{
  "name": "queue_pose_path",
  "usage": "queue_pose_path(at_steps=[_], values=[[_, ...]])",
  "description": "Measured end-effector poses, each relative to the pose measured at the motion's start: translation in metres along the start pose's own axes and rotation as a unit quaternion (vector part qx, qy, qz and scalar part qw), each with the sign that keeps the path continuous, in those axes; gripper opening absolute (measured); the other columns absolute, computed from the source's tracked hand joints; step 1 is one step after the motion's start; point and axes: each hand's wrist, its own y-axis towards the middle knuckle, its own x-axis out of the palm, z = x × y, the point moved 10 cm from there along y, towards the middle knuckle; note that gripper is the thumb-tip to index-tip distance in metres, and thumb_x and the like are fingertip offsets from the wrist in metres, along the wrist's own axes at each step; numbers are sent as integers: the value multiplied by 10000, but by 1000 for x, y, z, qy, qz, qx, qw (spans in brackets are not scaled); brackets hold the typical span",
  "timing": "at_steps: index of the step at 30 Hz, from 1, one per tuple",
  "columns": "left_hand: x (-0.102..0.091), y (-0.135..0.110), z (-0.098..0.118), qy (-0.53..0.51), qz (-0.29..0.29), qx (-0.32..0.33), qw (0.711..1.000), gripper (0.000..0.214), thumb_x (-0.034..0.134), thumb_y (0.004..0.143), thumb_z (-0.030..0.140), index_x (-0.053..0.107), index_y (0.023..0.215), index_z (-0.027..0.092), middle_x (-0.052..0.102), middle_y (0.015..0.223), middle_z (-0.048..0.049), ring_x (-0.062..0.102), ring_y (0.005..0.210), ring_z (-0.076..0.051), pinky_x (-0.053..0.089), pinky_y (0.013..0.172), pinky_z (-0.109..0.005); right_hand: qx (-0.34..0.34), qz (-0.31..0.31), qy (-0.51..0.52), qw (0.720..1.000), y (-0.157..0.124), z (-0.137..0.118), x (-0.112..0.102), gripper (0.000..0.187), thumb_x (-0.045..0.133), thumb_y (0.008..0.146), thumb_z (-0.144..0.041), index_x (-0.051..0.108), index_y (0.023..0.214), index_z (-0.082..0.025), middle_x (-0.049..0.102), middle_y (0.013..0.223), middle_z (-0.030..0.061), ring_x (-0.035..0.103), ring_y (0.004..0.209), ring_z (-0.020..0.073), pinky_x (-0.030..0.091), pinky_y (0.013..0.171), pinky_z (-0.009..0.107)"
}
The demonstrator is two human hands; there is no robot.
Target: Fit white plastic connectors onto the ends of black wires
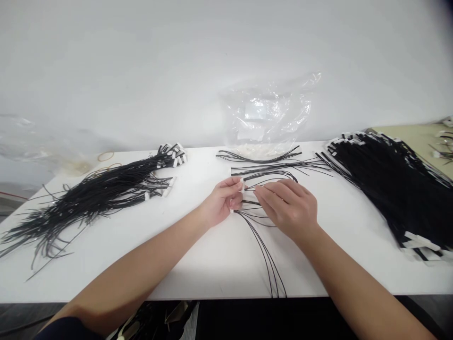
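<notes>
Near the middle of the table, my left hand [223, 199] pinches a small white connector [242, 185] between thumb and fingers. Several thin black wires run out of it to the right. My right hand [288, 205] is closed, its thumb and fingertips pressed together on a black wire [250, 188] close to the connector. Below my left fingers, another white connector [231, 211] has several black wires [260, 241] curving down to the table's front edge. Just beyond my hands lie a wired connector [231, 171] and a bundle of loose black wires [260, 157].
On the left lies a heap of black wires [95, 189] with white connectors, rubber bands [106, 156] behind it. A clear plastic bag [269, 113] with white parts stands against the wall. To the right is a big pile of black cables [396, 184] with white ends.
</notes>
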Motion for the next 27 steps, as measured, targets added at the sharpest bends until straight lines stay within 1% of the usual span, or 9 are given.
queue_pose_path(at_steps=[2,4,5,7,9,12,19,23,27], values=[[0,1,0,-22,-6,3,1000,175,677,704,168,534,800,137,490,677,38,345,429,-12,282,393,-159,-10,37,-29,999,1,-2,-10,217,605,758,-109,625,892,-278,652,819,-15,529,779,131,373,696,295],[-1,2,1,-43,-5,5,999,162,666,714,159,520,780,134,449,637,43,334,433,-18,283,389,-158,-37,39,-20,998,1,-7,-11,232,611,754,-97,610,889,-285,649,825,-29,517,793,131,349,731,319],[-1,3,1,-52,-3,5,999,161,662,717,153,513,776,134,433,625,46,328,433,-19,281,386,-157,-55,19,-5,998,0,-11,-8,219,602,761,-91,603,870,-281,642,804,-38,511,774,119,336,737,323],[-3,3,0,-64,2,4,998,162,656,723,144,503,774,136,405,605,51,320,431,-21,275,382,-155,-92,-45,31,994,-4,-19,5,197,567,784,-76,589,830,-266,620,760,-53,499,735,92,312,741,323],[-3,3,-1,-68,2,3,998,160,652,730,145,499,776,137,393,600,52,320,431,-21,275,383,-154,-115,-102,60,986,-9,-26,18,208,529,799,-54,580,811,-255,602,755,-57,498,743,81,293,754,325],[-3,3,-1,-64,-3,3,998,167,656,727,154,501,787,139,414,623,45,333,438,-21,286,387,-155,-129,-137,84,978,-14,-30,26,240,509,785,-19,573,813,-248,591,781,-58,500,785,85,275,784,333],[-2,3,-2,-51,-7,-5,999,173,658,732,183,493,768,147,381,568,54,325,417,-27,283,384,-161,-134,-145,90,976,-13,-31,27,253,496,783,-7,571,798,-248,606,804,-60,474,784,86,258,847,353],[-3,3,-1,-48,-4,-1,999,167,652,734,171,501,799,143,431,637,40,333,437,-22,283,386,-158,-138,-156,89,974,-13,-32,28,257,487,781,-2,571,794,-244,613,843,-57,479,798,91,258,881,363],[-3,3,0,-48,-4,2,999,172,657,728,166,503,801,140,462,692,31,339,449,-18,288,387,-157,-137,-159,75,975,-14,-33,31,248,483,781,-1,564,804,-234,604,808,-58,485,772,91,269,877,355]])
